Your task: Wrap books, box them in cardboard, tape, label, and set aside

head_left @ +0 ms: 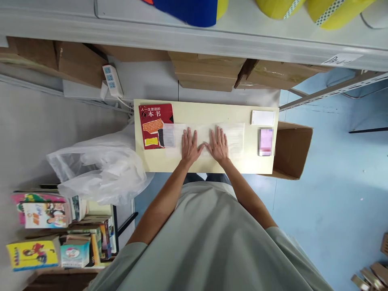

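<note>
A sheet of thin, see-through plastic film (236,139) lies across the middle of a small pale yellow table (209,112). My left hand (189,147) rests flat on the film with its fingers stretched out. Beside it my right hand (218,146) also lies flat on the film, fingers apart; the two thumbs nearly meet. The film's left end covers part of a red book (154,121) with Chinese lettering. Near the table's right end are a white box (262,117) and a pink-screened, blurred-out object (266,141).
An open cardboard box (291,151) stands against the table's right end. Clear plastic bags (106,165) bulge at the left, above stacked books (45,216). A power strip (112,80) lies behind, near cardboard boxes (207,72) under a metal shelf (182,36).
</note>
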`<action>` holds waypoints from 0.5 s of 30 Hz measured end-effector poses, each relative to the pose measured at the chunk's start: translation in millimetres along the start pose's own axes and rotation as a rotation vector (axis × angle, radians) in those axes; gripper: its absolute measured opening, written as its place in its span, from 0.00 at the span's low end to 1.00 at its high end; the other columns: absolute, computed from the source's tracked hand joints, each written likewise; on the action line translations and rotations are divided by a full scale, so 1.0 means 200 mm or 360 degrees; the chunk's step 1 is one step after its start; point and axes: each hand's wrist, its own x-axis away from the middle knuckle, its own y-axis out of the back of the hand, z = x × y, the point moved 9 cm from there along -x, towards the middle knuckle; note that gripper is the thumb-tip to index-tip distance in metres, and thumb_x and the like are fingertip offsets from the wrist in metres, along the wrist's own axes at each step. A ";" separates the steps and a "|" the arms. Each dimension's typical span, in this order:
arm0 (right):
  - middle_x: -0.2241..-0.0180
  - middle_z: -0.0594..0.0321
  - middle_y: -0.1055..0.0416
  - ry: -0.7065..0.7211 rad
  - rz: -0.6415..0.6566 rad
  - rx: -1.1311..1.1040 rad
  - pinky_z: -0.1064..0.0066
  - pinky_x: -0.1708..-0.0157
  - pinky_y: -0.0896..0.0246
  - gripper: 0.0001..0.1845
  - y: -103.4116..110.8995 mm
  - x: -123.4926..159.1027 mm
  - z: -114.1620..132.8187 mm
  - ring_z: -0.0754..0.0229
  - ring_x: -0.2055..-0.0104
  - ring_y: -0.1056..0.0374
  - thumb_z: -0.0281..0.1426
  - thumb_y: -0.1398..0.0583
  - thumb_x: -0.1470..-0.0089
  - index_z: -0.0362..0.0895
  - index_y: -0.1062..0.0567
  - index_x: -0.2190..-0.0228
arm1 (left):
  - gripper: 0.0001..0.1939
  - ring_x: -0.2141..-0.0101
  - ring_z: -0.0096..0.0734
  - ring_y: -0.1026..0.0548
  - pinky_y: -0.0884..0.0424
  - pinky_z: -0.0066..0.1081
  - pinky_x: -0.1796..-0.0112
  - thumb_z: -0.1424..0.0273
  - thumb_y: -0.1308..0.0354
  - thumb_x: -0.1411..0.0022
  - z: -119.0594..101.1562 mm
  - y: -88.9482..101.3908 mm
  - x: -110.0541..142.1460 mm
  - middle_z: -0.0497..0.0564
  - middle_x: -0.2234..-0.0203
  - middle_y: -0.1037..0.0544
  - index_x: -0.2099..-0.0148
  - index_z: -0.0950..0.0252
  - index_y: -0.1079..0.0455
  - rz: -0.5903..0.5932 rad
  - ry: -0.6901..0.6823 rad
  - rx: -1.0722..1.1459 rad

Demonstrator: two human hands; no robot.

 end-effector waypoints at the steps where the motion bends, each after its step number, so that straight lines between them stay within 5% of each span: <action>1: 0.16 0.41 0.62 -0.0026 -0.0031 0.0009 0.38 0.18 0.62 0.46 0.01 0.03 -0.06 0.37 0.13 0.66 0.56 0.52 0.21 0.39 0.46 0.19 | 0.49 0.17 0.63 0.68 0.62 0.65 0.21 0.42 0.49 0.22 0.04 0.01 0.01 0.69 0.16 0.62 0.16 0.73 0.49 0.0005 -0.0026 0.0011; 8: 0.16 0.36 0.61 -0.0304 -0.0148 0.0165 0.35 0.20 0.59 0.52 0.09 0.39 -0.49 0.35 0.14 0.63 0.62 0.51 0.24 0.37 0.45 0.19 | 0.51 0.17 0.65 0.67 0.63 0.66 0.22 0.38 0.48 0.24 0.18 0.04 0.10 0.68 0.16 0.59 0.17 0.70 0.44 -0.0010 -0.0105 0.0133; 12: 0.17 0.33 0.62 -0.0280 -0.0122 0.0217 0.34 0.20 0.59 0.53 0.11 0.42 -0.51 0.32 0.14 0.64 0.61 0.51 0.24 0.34 0.46 0.20 | 0.51 0.17 0.65 0.67 0.60 0.66 0.22 0.40 0.48 0.24 0.12 0.06 0.14 0.71 0.16 0.59 0.16 0.73 0.48 -0.0080 -0.0103 0.0189; 15: 0.17 0.32 0.62 -0.0244 -0.0126 0.0211 0.33 0.20 0.60 0.54 0.13 0.39 -0.41 0.31 0.14 0.64 0.61 0.50 0.25 0.31 0.47 0.20 | 0.49 0.17 0.63 0.64 0.58 0.63 0.21 0.44 0.49 0.22 0.10 0.15 0.20 0.72 0.16 0.57 0.16 0.75 0.50 -0.0125 -0.0165 0.0250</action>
